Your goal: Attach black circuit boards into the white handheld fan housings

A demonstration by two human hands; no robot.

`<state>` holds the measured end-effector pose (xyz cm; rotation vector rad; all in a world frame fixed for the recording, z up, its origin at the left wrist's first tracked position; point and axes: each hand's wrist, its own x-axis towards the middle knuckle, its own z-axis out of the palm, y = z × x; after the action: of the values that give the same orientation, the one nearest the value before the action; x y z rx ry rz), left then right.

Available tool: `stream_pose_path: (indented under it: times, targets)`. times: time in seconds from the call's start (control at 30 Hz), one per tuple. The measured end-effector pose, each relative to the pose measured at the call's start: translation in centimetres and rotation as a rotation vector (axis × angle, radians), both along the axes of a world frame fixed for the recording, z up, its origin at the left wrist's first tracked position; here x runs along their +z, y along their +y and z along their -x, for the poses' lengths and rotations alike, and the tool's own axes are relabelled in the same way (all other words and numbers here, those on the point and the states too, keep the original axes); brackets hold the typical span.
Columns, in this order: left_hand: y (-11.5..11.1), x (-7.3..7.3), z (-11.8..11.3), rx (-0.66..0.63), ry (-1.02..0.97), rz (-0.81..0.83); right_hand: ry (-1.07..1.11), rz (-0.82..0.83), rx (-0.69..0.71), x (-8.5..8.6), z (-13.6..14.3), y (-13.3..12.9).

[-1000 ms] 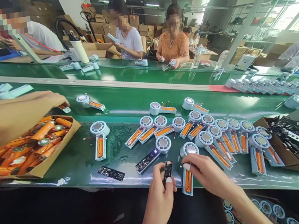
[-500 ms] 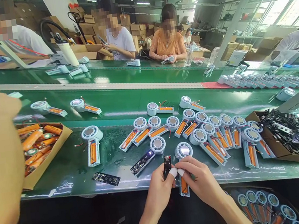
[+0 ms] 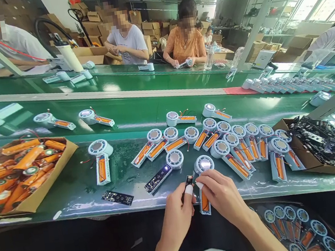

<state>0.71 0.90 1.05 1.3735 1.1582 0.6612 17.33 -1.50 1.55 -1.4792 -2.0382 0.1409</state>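
My left hand [image 3: 180, 208], closed with a white cover on the thumb, grips a narrow black circuit board [image 3: 188, 179] upright. Close beside it, my right hand [image 3: 221, 190] is pinched, also with a white-tipped finger; what it holds, if anything, is too small to make out. Beneath my right fingers lies a light-blue handheld fan [image 3: 204, 164], its open handle showing an orange battery [image 3: 205, 203]. To the left rests another fan [image 3: 175, 159] with a circuit board [image 3: 159, 179] lit on its handle. A loose circuit board [image 3: 117, 198] lies farther left on the bench.
A carton of orange batteries [image 3: 55, 179] stands at the left, a carton of black circuit boards [image 3: 321, 167] at the right. Several open fans [image 3: 244, 148] crowd the bench between. More fans [image 3: 290, 213] lie below the bench edge. Co-workers sit across the green conveyor [image 3: 140, 108].
My hands have drawn slightly apart, and the board in my left hand tilts more. The large arm at the left has left the view, uncovering the battery carton. The view has shifted slightly.
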Motion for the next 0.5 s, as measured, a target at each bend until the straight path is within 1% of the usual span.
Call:
stream_pose_path:
  times: [0.1,0.23,0.5]
  targets:
    - [-0.2,0.0,-0.1,-0.030,0.049,-0.075,-0.027,0.028,-0.015,0.6,0.0,0.1]
    - [-0.4,0.1,-0.1,-0.039,0.138,-0.177,-0.050,0.097,-0.025,1.2,0.1,0.2]
    - [-0.3,0.0,0.0,-0.049,0.209,-0.227,-0.066,0.150,-0.042,1.4,0.4,0.4]
